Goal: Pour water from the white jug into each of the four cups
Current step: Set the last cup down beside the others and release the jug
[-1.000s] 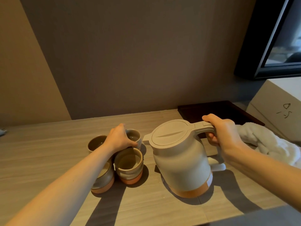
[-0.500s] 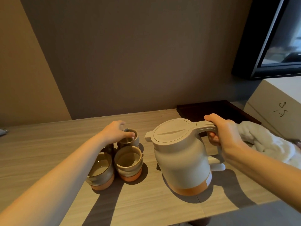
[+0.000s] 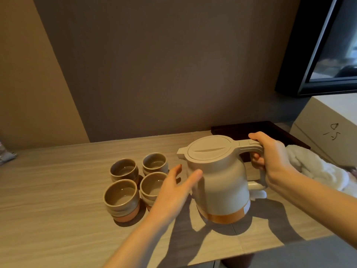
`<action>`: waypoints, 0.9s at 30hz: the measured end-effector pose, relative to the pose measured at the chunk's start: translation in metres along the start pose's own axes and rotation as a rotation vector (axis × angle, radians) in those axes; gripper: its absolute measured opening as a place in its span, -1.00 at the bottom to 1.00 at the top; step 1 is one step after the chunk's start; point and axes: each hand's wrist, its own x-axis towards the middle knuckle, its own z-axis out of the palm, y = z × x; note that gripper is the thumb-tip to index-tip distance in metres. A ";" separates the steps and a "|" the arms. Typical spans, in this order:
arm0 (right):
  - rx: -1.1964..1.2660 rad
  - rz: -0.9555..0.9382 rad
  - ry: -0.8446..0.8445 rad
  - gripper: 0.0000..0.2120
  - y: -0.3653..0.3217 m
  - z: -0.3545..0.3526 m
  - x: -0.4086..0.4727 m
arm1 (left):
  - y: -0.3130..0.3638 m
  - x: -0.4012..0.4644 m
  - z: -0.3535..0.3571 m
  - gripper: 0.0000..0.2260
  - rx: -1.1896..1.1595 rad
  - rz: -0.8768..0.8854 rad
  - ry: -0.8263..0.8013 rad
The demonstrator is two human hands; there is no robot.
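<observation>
The white jug, with an orange band at its base, stands upright on the wooden table. My right hand grips its handle. My left hand reaches toward the jug's left side with straight fingers, thumb touching the body. Left of the jug stand four grey-and-terracotta cups in a square: far left, far right, near left, near right, the last partly hidden by my left hand. Liquid seems to glint inside them.
A white towel lies right of the jug, in front of a dark tray and a pale box. A dark-framed screen hangs upper right. The table's front edge runs just below the jug.
My left hand has let go of the far right cup and swung right to the jug's side. All four cups now stand uncovered. My right hand keeps its hold on the handle.
</observation>
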 end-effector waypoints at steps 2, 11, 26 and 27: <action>-0.008 -0.006 0.008 -0.71 0.002 0.000 0.000 | -0.003 -0.003 0.010 0.01 -0.018 0.042 -0.034; 0.036 -0.016 -0.042 -0.70 0.019 0.002 0.015 | -0.010 0.006 0.036 -0.02 -0.009 0.152 0.143; 0.102 0.022 -0.136 -0.70 0.061 0.014 0.057 | -0.022 0.023 0.040 0.03 0.093 0.151 0.307; 0.095 0.021 -0.142 -0.70 0.063 0.015 0.061 | -0.022 0.023 0.043 0.01 0.105 0.158 0.316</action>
